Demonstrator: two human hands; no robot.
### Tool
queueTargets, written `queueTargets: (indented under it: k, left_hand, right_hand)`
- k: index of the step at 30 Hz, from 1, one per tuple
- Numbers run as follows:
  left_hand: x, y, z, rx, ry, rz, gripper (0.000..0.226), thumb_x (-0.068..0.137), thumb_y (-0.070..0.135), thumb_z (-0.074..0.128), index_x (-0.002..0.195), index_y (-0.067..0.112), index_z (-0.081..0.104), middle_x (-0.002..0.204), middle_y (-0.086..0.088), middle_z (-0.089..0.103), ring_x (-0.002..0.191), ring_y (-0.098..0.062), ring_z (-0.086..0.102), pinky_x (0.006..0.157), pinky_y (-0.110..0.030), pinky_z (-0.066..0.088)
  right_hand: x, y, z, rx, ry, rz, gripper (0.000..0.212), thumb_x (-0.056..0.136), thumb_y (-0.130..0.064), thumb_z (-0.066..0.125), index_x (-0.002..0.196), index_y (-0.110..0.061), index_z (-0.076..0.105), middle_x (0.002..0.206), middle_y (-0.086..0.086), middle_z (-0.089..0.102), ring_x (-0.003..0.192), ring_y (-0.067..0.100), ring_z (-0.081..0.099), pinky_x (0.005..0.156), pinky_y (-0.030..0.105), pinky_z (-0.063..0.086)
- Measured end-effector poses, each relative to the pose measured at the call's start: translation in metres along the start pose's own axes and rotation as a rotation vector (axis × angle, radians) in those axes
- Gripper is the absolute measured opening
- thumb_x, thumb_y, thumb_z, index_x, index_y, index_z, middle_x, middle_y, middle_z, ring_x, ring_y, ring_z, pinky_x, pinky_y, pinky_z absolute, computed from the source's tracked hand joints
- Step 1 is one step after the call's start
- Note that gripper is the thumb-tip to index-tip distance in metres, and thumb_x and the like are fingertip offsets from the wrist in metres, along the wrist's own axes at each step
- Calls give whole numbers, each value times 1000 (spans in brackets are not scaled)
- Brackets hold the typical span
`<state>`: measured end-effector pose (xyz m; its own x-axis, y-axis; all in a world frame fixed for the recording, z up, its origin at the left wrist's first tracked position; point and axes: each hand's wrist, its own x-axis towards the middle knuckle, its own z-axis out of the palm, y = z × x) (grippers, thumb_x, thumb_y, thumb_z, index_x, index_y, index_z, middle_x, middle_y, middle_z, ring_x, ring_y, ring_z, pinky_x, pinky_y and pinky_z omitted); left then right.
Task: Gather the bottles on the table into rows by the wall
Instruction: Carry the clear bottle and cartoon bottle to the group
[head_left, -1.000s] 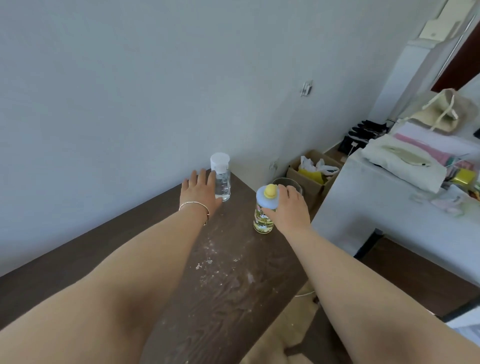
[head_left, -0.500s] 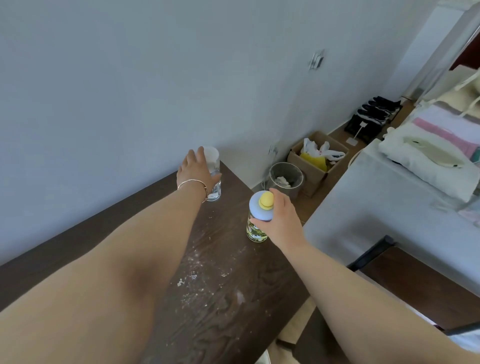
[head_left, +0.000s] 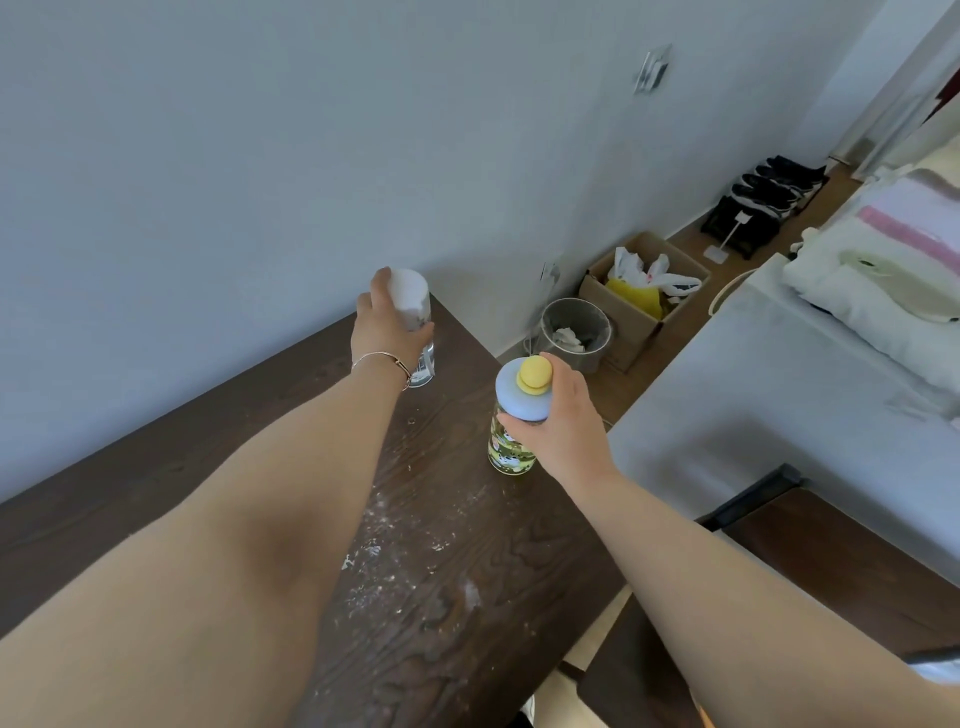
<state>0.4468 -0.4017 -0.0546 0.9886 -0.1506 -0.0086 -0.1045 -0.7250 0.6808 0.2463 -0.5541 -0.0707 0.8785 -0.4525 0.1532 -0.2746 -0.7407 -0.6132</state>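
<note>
1. Fingers of the left hand are wrapped around the clear bottle with a white cap, gripping it high, just under the cap. A thin bracelet sits at that wrist.
2. The right hand is clamped on the blue-lidded bottle with a yellow knob, fingers curled round the lid's rim from the side.
3. The clear bottle stands upright near the far corner of the dark wooden table, close to the wall. Whether its base rests on the wood or is raised, I cannot tell.
4. The printed bottle is upright too, nearer the table's right edge and farther from the wall than the clear one; the two are apart, not side by side.
5. Judged from this, the gathering is barely started: both bottles are in hand, none is set in a row against the wall.
6. What is left seems to be carrying the printed bottle toward the wall and lining it up with the clear one. No other bottles show on the visible tabletop.
7. White specks are scattered on the wood between the forearms.
</note>
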Motion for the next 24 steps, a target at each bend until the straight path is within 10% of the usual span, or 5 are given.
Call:
queueTargets:
  k: [24]
  left_hand:
    - [-18, 4, -6, -38, -11, 49, 73, 81, 37, 68, 139, 18, 28, 138, -11, 43, 106, -38, 57, 78, -32, 40]
  right_hand:
    - [-4, -15, 1, -68, 6, 13, 89, 72, -46, 83, 142, -21, 34, 125, 6, 47, 105, 21, 57, 81, 31, 54]
